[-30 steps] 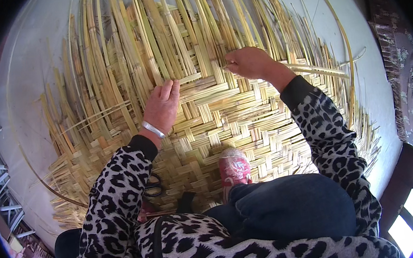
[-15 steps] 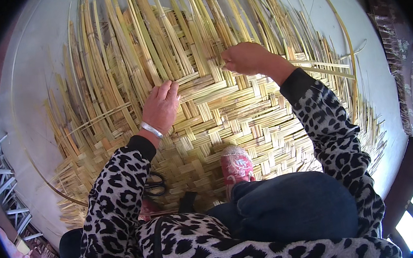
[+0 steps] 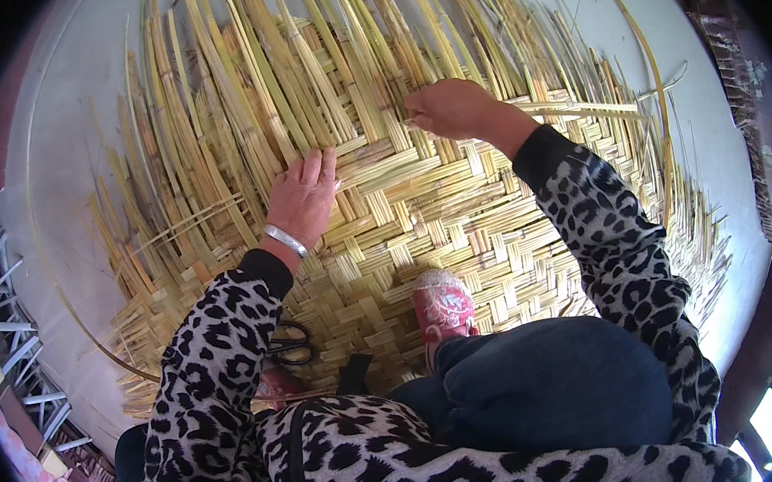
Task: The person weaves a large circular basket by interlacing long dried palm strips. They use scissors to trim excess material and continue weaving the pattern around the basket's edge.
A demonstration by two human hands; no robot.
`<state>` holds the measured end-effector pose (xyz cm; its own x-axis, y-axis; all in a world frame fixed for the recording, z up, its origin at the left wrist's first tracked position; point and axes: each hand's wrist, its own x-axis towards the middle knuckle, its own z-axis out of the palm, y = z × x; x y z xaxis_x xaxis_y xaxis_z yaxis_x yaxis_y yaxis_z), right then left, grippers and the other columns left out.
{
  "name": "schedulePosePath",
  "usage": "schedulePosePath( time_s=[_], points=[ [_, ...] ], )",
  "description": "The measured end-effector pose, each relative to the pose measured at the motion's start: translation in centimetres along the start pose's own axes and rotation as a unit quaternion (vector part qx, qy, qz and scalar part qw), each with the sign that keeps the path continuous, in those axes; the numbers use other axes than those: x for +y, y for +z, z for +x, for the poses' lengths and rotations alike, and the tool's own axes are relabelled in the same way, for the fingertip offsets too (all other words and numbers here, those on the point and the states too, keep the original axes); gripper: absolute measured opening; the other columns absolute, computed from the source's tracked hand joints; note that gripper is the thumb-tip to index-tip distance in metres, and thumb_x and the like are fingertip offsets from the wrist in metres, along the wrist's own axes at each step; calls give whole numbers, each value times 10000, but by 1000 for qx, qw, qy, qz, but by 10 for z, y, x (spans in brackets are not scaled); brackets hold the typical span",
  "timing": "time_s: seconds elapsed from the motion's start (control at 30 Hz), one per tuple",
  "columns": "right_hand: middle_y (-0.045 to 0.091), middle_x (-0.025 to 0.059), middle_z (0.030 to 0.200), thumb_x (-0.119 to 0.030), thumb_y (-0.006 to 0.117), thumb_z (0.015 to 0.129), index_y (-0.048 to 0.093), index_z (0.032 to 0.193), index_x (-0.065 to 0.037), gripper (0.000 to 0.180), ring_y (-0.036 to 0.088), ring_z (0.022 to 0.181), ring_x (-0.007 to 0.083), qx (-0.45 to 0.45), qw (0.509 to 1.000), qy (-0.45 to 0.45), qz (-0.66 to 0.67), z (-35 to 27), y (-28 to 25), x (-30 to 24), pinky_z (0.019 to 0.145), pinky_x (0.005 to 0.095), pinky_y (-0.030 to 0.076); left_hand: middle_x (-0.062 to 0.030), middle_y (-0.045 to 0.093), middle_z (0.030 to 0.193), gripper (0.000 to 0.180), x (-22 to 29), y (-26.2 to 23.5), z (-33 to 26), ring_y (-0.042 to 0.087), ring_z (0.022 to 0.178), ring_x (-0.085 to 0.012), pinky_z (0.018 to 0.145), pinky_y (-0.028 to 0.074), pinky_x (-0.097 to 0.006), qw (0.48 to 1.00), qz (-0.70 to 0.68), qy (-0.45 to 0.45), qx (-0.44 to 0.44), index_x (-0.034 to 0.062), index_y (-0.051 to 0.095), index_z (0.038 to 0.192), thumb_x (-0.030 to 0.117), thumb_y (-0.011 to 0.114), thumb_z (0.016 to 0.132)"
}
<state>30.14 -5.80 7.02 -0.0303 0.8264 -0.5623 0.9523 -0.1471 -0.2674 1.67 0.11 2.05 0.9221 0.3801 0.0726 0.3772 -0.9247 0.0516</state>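
A large mat [image 3: 484, 203] of flattened, straw-coloured reed strips lies under both my hands, its lower part woven in a stepped pattern. My left hand [image 3: 302, 198], with a silver bracelet at the wrist, rests on the weave's left side; its fingers lie on the strips, slightly bent. Farther right, my right hand [image 3: 452, 107] is closed on a reed strip at the upper edge of the weave, its fingertips partly hidden. Long unwoven reed strips [image 3: 248, 79] fan out beyond both hands. Crosswise strips [image 3: 590, 107] stick out to the right of my right wrist.
Black-handled scissors [image 3: 290, 343] lie on the mat by my left forearm. A small dark piece [image 3: 354, 373] lies nearby. My foot in a red patterned shoe [image 3: 443, 306] stands on the weave. A long thin strip [image 3: 648, 53] curves over the pale floor [image 3: 67, 168] at the right. Metal racking [image 3: 21, 319] stands far left.
My right hand has shifted slightly left and stays closed. My left hand keeps almost the same place on the weave. The whole view has turned a little.
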Motion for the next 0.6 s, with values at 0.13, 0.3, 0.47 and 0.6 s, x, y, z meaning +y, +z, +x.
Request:
schedulePosePath(
  time_s=[0.13, 0.3, 0.47, 0.6],
  points=[
    [675, 95, 1040, -324, 600, 900, 654, 1099, -138, 278, 640, 1017, 315, 18, 999, -23, 13, -1, -1, 12, 856, 462, 507, -72, 553, 1074, 395, -8, -20, 19, 583, 969, -234, 747, 538, -363, 997, 21, 45, -66, 47, 587, 1172, 256, 667, 847],
    [691, 114, 970, -341, 661, 861, 664, 1033, -119, 281, 650, 943, 334, 85, 996, -21, 32, -22, -2, 40, 802, 456, 493, -95, 595, 1044, 260, 13, -29, 68, 627, 921, -272, 773, 537, -362, 983, -141, -11, -117, 51, 632, 1088, 230, 620, 900],
    [685, 124, 912, -250, 637, 859, 661, 1010, -130, 194, 646, 932, 339, 86, 995, 32, 35, -43, -13, 57, 805, 451, 495, -151, 614, 1068, 282, 62, -9, 123, 624, 849, -351, 756, 523, -426, 956, -289, -38, -24, 30, 635, 1079, 218, 664, 870],
    [683, 120, 922, -205, 609, 876, 656, 991, -131, 144, 645, 922, 337, 106, 993, 34, 45, -57, -12, 56, 789, 454, 499, -184, 630, 884, 223, 68, -3, 154, 620, 785, -362, 697, 491, -442, 936, -322, -91, -107, 10, 667, 900, 219, 707, 833]
  ],
)
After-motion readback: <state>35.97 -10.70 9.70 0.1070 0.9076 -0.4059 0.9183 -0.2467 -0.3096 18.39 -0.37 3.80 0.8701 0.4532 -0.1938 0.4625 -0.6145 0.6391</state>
